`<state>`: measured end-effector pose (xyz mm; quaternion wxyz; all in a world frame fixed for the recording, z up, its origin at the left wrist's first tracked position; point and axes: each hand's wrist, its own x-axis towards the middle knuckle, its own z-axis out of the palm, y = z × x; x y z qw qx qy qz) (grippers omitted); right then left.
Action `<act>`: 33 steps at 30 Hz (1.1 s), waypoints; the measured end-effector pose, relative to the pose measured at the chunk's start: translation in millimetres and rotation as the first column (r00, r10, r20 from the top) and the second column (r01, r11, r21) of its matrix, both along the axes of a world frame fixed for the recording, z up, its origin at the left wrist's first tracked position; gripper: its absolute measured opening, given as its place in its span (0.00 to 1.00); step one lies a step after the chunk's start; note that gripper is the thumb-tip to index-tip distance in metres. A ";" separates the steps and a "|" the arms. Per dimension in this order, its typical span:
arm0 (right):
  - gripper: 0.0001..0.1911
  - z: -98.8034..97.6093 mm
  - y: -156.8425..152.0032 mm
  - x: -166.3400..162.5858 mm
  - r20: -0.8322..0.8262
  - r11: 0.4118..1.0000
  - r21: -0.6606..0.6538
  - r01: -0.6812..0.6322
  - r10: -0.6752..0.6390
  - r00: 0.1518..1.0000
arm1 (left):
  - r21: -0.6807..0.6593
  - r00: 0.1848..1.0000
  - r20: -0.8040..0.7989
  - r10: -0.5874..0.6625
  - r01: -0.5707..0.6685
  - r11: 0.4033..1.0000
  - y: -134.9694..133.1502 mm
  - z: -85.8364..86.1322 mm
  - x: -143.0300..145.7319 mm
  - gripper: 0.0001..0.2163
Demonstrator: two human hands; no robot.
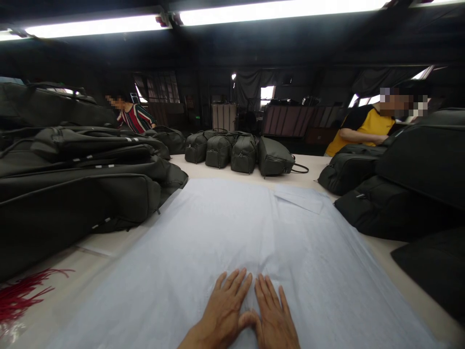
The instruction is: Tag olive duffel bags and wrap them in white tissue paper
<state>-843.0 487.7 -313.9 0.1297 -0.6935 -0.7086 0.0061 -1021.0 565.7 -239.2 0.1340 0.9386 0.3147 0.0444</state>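
Note:
A wide pale bluish-white sheet (pixel 225 218), thin and slightly creased, is spread over the table in front of me. My left hand (pixel 227 310) lies flat on its near part, fingers stretched forward. Beside it my right hand (pixel 274 312) also presses flat on the sheet, fingers a little apart. The two thumbs meet or nearly meet between the palms. Neither hand holds anything. Toward the far right of the sheet a loose flap or folded piece (pixel 300 201) shows.
Dark bags are piled on the left (pixel 80 194) and right (pixel 407 194). Several dark bags (pixel 243 154) stand in a row at the back of the white table (pixel 308 165). Red cords (pixel 23 295) lie at near left. One person (pixel 136 118) is far left, another (pixel 363 127) right.

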 end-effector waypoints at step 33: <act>0.28 188.1 -327.2 239.2 -0.583 0.228 -0.310 0.923 -0.812 0.005 | 0.279 0.996 0.078 -0.046 0.022 0.960 34.3 -42.1 15.7 0.27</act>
